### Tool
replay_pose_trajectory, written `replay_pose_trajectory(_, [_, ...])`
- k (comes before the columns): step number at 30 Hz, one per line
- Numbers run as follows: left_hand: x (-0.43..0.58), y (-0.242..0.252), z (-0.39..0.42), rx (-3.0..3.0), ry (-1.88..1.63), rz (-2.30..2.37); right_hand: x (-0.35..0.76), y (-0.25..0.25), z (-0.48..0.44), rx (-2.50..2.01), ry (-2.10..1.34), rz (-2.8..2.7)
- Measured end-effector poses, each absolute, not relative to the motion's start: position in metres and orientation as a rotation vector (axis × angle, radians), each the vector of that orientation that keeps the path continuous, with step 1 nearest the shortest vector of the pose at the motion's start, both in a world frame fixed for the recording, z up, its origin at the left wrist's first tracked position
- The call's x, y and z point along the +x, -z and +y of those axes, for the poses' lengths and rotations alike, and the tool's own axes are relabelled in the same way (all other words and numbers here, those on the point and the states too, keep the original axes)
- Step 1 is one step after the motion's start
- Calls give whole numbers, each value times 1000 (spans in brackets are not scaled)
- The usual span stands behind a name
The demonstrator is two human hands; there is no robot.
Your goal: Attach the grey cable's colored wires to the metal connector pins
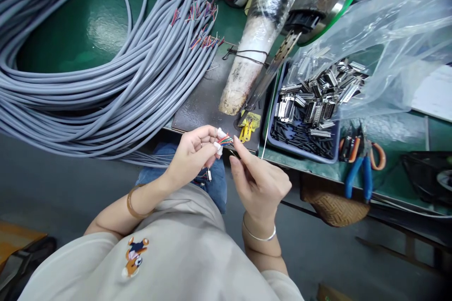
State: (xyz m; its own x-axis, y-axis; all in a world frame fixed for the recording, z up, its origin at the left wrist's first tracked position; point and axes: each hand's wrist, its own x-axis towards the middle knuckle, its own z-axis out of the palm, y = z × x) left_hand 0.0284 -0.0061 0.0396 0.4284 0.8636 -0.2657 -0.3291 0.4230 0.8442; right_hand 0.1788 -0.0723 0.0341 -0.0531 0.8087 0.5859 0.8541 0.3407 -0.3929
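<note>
My left hand (193, 153) pinches the end of a grey cable whose thin coloured wires (225, 140) fan out past taped fingertips. Right beside it, my right hand (257, 179) has its fingers closed at the tips of those wires, thumb and forefinger touching them. Both hands hover just off the table's front edge, above my lap. A big coil of grey cables (106, 75) with stripped coloured ends lies on the green table (99, 19) to the left.
A blue tray (300, 143) holds metal connectors, under a clear plastic bag (388, 37). Blue and orange-handled cutters (362, 164) lie to the right. A wrapped tool stand (254, 42), a dark mat (205, 99) and a yellow clip (247, 128) sit ahead.
</note>
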Motion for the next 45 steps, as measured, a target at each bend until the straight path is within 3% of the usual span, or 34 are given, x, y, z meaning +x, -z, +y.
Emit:
replay_pose_trajectory(7, [28, -29, -7, 787, -887, 794, 178, -32, -72, -1310, 76, -2105])
replay_pose_trajectory(14, [29, -37, -10, 829, -855, 813, 179, -36, -65, -1560, -233, -1464])
replay_pose_trajectory(37, [28, -35, -12, 999, -828, 804, 184, -30, -53, -1407, -928, -1215])
replay_pose_trajectory(41, [30, -35, -16, 1040, -888, 880, 182, -29, -57, -1446, -828, -1320])
replay_pose_trajectory(45, [32, -30, -17, 1048, -972, 881, 179, -30, -65, -1469, -379, -1470])
